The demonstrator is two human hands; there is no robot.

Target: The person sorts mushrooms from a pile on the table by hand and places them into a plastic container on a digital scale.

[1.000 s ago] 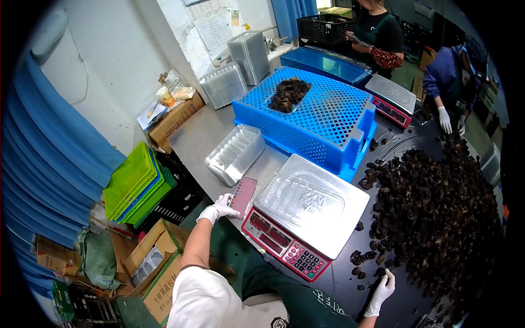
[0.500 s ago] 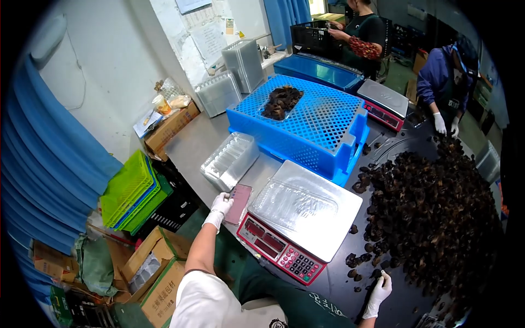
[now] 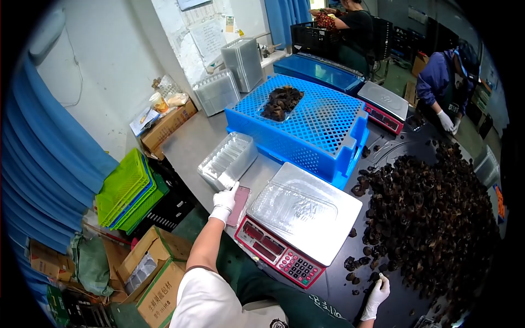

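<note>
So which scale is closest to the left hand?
The near scale beside the phone, with a clear tray on top. The other scale sits farther off, past the blue crate.

Left grip [image 3: 223,199] extends 1 finger [image 3: 235,186], right grip [image 3: 378,293] curls.

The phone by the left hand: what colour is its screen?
The phone has a dusty pink screen, seen in the head view.
</note>
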